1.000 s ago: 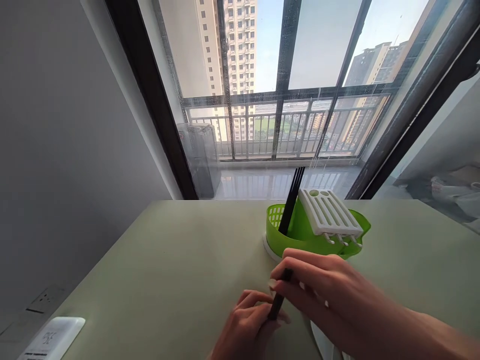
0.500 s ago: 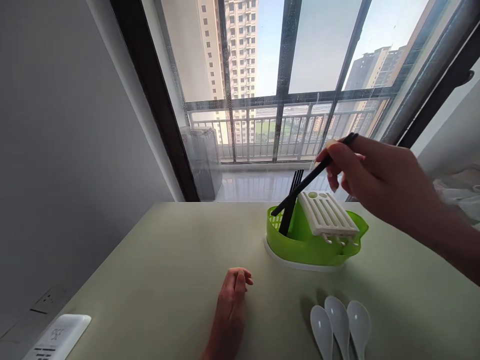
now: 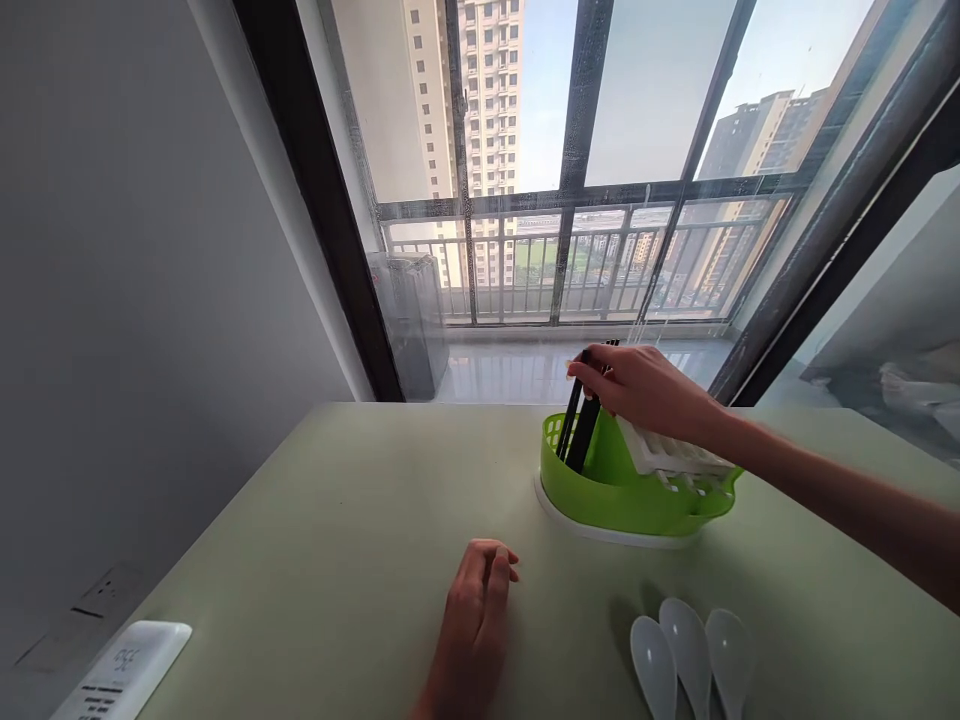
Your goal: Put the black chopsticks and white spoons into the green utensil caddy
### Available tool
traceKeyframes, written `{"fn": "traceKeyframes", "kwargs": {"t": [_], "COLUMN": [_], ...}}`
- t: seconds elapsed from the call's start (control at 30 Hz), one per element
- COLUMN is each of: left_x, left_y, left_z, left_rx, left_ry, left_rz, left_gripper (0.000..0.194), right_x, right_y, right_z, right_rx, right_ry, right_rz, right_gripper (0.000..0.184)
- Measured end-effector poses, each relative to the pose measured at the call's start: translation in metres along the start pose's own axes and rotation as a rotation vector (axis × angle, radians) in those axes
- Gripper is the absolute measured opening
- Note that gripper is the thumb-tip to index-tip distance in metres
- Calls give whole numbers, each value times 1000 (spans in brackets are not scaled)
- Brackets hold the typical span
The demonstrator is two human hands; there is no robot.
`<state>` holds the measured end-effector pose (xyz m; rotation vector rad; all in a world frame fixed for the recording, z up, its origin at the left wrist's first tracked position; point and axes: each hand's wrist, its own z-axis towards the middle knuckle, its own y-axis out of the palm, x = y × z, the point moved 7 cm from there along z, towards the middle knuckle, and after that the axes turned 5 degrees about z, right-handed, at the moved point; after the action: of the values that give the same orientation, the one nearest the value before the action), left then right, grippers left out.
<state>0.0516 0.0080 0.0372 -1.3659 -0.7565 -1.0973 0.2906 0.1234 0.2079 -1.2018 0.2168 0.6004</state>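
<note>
My right hand [image 3: 619, 378] pinches the top of the black chopsticks [image 3: 571, 415], whose lower ends stand inside the left end of a green utensil rack [image 3: 622, 508]. Several more black chopsticks [image 3: 584, 435] lean close beside them in the same section, partly hidden by the fingers. The rack's white slotted tray [image 3: 675, 453] lies under my right wrist and is partly covered by it. On the table in front of the rack rests my left hand [image 3: 480, 590], fingers curled together with nothing visible in them. Three white spoons [image 3: 686, 650] lie to its right.
The rack stands on a pale green table [image 3: 337, 560] by a large window. At the near left edge is a white device with a digital display [image 3: 124, 665]. A grey wall [image 3: 150, 300] runs along the left side.
My right hand has moved down and left, bringing the slanted chopstick upright into the rack's left section. My left hand has stayed on the table; the view has shifted slightly.
</note>
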Motion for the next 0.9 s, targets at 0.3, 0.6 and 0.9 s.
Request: {"fn": "traceKeyframes", "kwargs": {"t": [0.3, 0.6, 0.9], "left_x": [0, 7, 7], "left_y": [4, 6, 8], "left_z": [-3, -5, -6], "left_rx": [-17, -55, -78], "left_ry": [52, 43, 54], "left_rz": [21, 50, 79], "left_gripper": [40, 35, 37], "right_x": [-39, -104, -33], "right_y": [-36, 24, 85], "right_z": [-30, -130, -184], "right_rx": [285, -387, -577], "right_ry": [-190, -795, -645], "right_rz": [-208, -255, -269], "right_gripper": [32, 18, 45]}}
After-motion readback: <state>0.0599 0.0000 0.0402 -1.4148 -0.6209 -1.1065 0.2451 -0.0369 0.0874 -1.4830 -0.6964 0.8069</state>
